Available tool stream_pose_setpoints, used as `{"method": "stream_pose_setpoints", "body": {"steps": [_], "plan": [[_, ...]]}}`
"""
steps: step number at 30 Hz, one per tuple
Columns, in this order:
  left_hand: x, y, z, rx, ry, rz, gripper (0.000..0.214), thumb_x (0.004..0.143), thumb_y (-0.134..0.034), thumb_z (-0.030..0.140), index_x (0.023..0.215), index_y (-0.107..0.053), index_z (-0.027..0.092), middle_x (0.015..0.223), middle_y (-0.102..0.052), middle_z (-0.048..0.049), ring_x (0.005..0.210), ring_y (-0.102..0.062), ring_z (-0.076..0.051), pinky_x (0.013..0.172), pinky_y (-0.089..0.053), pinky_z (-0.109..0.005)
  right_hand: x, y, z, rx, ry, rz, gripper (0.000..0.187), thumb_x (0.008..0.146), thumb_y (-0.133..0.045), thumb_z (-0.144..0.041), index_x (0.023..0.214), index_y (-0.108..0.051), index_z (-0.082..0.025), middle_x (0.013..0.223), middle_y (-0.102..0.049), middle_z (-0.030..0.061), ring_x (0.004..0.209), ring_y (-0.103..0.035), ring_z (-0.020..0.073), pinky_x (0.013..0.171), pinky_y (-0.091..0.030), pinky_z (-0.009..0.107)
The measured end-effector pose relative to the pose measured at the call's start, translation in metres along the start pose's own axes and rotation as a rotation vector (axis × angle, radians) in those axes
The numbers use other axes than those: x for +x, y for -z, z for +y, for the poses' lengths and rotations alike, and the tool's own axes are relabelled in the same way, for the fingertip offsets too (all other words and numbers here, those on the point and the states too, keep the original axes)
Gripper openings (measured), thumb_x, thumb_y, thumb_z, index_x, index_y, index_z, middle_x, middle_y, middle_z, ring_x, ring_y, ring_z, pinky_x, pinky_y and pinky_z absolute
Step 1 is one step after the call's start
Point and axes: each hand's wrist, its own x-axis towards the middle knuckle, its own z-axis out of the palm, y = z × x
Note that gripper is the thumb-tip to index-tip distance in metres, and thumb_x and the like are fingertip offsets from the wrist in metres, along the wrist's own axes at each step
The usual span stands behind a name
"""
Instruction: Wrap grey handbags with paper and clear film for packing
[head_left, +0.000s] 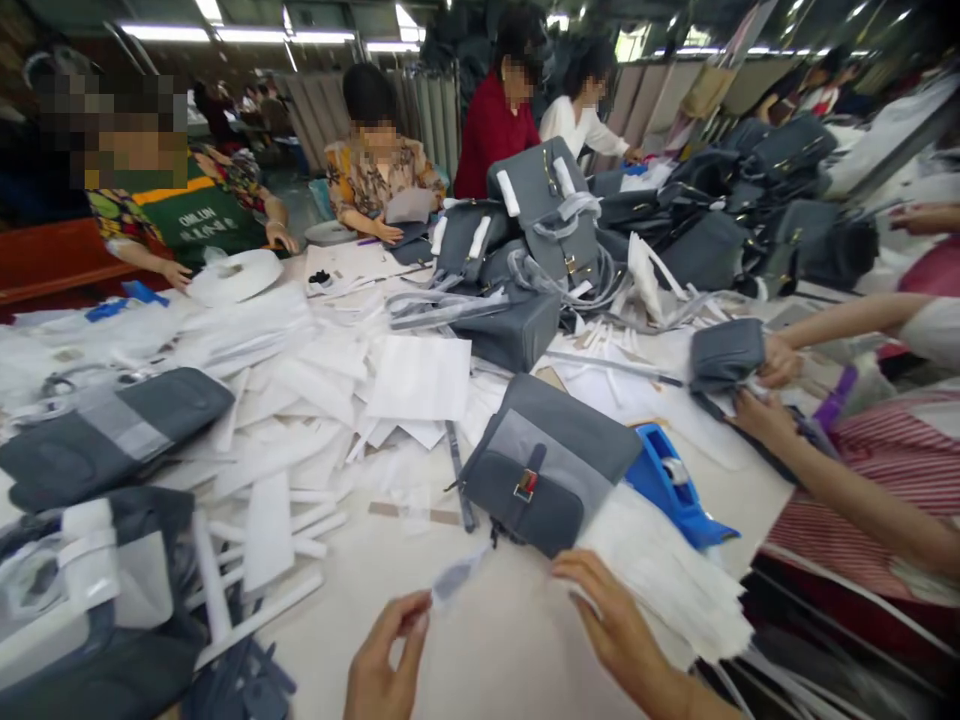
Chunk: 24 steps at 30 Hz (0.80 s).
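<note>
My left hand [386,655] is low at the table's near edge, thumb and finger pinched on a small translucent strip of tape [456,578]. My right hand [611,625] lies beside it with fingers stretched out, resting on a stack of white tissue paper [675,580]. Just beyond both hands lies a grey handbag [544,465] with a flap and a metal clasp. A blue tape dispenser [671,485] stands to the bag's right.
White paper sheets and strips [300,400] cover the table. More grey bags lie at the left [105,430] and in a pile at the back [555,220]. A co-worker's hands [765,385] at the right hold a small grey pouch. Several other people work across the table.
</note>
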Motion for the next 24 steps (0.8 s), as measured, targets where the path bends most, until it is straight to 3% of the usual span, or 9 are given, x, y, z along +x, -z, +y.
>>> {"method": "stream_pose_setpoints", "body": {"steps": [2, 4, 7, 11, 14, 17, 24], "plan": [[0.034, -0.025, 0.002, -0.098, 0.024, -0.066, 0.043, 0.065, -0.071, 0.054, 0.092, -0.069, 0.021, 0.101, -0.071, -0.0085, 0.099, -0.064, -0.028, 0.095, -0.046, -0.039, -0.004, 0.040, 0.031, -0.262, 0.079, 0.091, 0.041, 0.089, -0.035, -0.007, 0.123, -0.052, -0.020, 0.126, -0.055, 0.0112, 0.122, -0.048, 0.0209, 0.101, -0.043, 0.041], [0.058, -0.057, 0.004, -0.254, 0.122, -0.152, 0.051, 0.060, -0.075, 0.055, 0.092, -0.067, 0.016, 0.098, -0.071, -0.0120, 0.095, -0.065, -0.028, 0.091, -0.048, -0.039, 0.003, 0.064, 0.053, -0.478, 0.205, 0.082, 0.052, 0.086, -0.031, -0.001, 0.133, -0.046, -0.019, 0.136, -0.049, 0.0110, 0.132, -0.038, 0.0222, 0.107, -0.037, 0.046], [0.072, -0.108, 0.007, -0.451, 0.275, -0.267, 0.050, 0.060, -0.078, 0.052, 0.089, -0.063, 0.013, 0.092, -0.070, -0.0137, 0.088, -0.066, -0.025, 0.085, -0.049, -0.036, 0.024, 0.076, 0.070, -0.670, 0.414, -0.065, 0.064, 0.082, -0.028, 0.003, 0.143, -0.034, -0.015, 0.147, -0.039, 0.0094, 0.140, -0.025, 0.0222, 0.111, -0.033, 0.047], [0.066, -0.160, 0.013, -0.705, 0.418, -0.362, 0.043, 0.067, -0.076, 0.047, 0.088, -0.059, 0.013, 0.088, -0.068, -0.0121, 0.081, -0.065, -0.022, 0.080, -0.049, -0.035, 0.047, 0.077, 0.080, -0.787, 0.562, -0.217, 0.063, 0.085, -0.033, -0.001, 0.146, -0.025, -0.013, 0.152, -0.028, 0.0089, 0.142, -0.019, 0.0231, 0.110, -0.035, 0.044], [0.060, -0.178, 0.015, -0.819, 0.452, -0.264, 0.043, 0.069, -0.076, 0.041, 0.099, -0.057, 0.016, 0.084, -0.065, -0.0068, 0.071, -0.062, -0.018, 0.076, -0.049, -0.034, 0.054, 0.076, 0.088, -0.826, 0.636, -0.234, 0.069, 0.081, -0.035, 0.002, 0.147, -0.024, -0.013, 0.153, -0.025, 0.0093, 0.142, -0.020, 0.0235, 0.111, -0.034, 0.044], [0.055, -0.185, 0.013, -0.857, 0.414, -0.173, 0.041, 0.073, -0.072, 0.040, 0.104, -0.056, 0.018, 0.079, -0.062, -0.0037, 0.064, -0.057, -0.014, 0.063, -0.045, -0.027, 0.057, 0.074, 0.098, -0.877, 0.715, -0.201, 0.080, 0.070, -0.035, 0.006, 0.147, -0.024, -0.013, 0.154, -0.024, 0.0097, 0.140, -0.023, 0.0255, 0.110, -0.035, 0.045], [0.057, -0.195, 0.015, -0.949, 0.291, -0.207, 0.029, 0.073, -0.068, 0.035, 0.089, -0.062, 0.012, 0.075, -0.061, -0.0075, 0.057, -0.053, -0.013, 0.051, -0.033, -0.023, 0.085, 0.071, 0.126, -0.922, 1.013, 0.132, 0.066, 0.077, -0.033, 0.001, 0.141, -0.039, -0.016, 0.142, -0.046, 0.0089, 0.130, -0.043, 0.0246, 0.097, -0.045, 0.042]]}}
